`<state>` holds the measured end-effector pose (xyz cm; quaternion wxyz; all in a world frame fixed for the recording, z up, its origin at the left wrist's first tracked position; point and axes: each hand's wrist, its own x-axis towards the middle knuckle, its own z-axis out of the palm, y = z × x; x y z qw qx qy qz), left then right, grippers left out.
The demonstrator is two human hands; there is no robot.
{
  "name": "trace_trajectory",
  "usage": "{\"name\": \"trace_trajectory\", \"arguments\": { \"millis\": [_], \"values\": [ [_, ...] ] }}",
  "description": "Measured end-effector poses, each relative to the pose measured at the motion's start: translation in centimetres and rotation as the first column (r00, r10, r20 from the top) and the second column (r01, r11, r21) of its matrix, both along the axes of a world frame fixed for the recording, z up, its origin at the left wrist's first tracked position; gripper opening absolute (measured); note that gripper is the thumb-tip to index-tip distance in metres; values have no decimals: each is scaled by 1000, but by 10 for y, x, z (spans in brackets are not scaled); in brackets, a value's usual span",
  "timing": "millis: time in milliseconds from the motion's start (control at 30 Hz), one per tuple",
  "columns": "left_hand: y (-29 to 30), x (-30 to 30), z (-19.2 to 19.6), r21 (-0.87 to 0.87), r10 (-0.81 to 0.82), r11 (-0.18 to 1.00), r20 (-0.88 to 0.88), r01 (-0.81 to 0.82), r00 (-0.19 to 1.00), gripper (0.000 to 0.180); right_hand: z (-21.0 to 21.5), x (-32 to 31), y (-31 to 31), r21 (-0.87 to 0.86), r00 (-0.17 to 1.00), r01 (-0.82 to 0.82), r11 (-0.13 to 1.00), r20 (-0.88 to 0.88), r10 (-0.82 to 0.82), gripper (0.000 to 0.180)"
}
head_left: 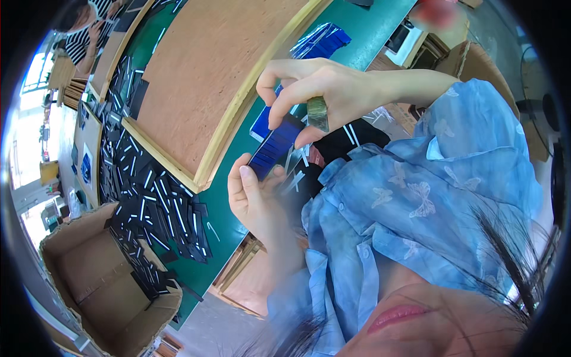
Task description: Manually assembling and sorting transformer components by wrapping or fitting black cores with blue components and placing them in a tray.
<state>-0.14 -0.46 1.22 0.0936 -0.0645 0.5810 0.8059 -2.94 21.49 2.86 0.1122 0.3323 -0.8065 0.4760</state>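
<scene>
My left hand [253, 193] pinches the lower end of a dark blue ribbed piece [275, 144] between thumb and fingers. From above, my right hand [321, 86] has its index finger and thumb closed around the upper end of the same piece. A small olive-green block [317, 113] sits against the fingers of my right hand; how it is held is partly hidden. Behind my hands, another blue piece [260, 126] lies on the green tabletop [229, 205]. Below them, white strips lie on black material [351, 143] near my body.
A wood-edged brown board [202, 65] covers much of the table. Beyond it spread many black pieces with white strips [157, 208]. An open cardboard box [89, 273] stands at the lower left. A blue stack [321, 41] lies farther up; another person [89, 35] sits at upper left.
</scene>
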Motion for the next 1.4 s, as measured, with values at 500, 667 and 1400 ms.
{"name": "trace_trajectory", "arguments": {
  "millis": [500,667,1400],
  "values": [
    [-7,-4,-1,42,-8,999,-2,8,1000,29,0,-1,-3,17,1000,2,1000,-22,-1,34],
    [3,3,3,-24,-4,1000,-48,2,999,28,3,-3,-4,-8,922,150,989,362,-137,36],
    [-24,-18,-7,-47,5,999,-61,-8,998,19,-10,-14,-22,-406,846,222,886,533,32,24]
  ]
}}
